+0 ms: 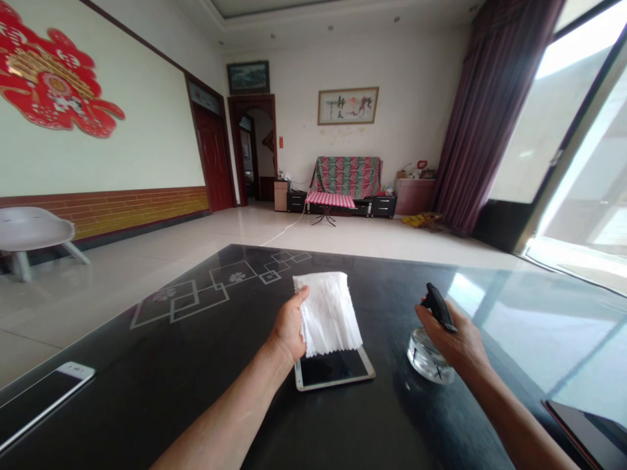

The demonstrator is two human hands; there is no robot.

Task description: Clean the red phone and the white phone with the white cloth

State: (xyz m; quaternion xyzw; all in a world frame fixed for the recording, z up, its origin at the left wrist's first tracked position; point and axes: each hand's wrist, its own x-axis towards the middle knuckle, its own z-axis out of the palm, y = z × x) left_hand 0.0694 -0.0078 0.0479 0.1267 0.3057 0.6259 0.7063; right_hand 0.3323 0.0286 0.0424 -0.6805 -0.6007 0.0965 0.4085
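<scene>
My left hand (290, 325) pinches the left edge of a white cloth (329, 313) with zigzag edges, thumb on top. Below the cloth lies a tablet (336, 371) with a pale frame and dark screen; the cloth hides its far part. My right hand (455, 336) is wrapped round the neck of a clear spray bottle (425, 362) with a black trigger head (439, 308). Dark marks show on the bottle's side. The bottle is at or just above the table top, to the right of the tablet; I cannot tell whether it touches.
The glossy black table (206, 378) has pale square patterns. A white phone (46, 398) lies at its left, a dark flat case (592, 431) at its right edge. Beyond stand a white chair (36, 228), a small table with a striped cloth (330, 200) and a purple curtain (490, 117).
</scene>
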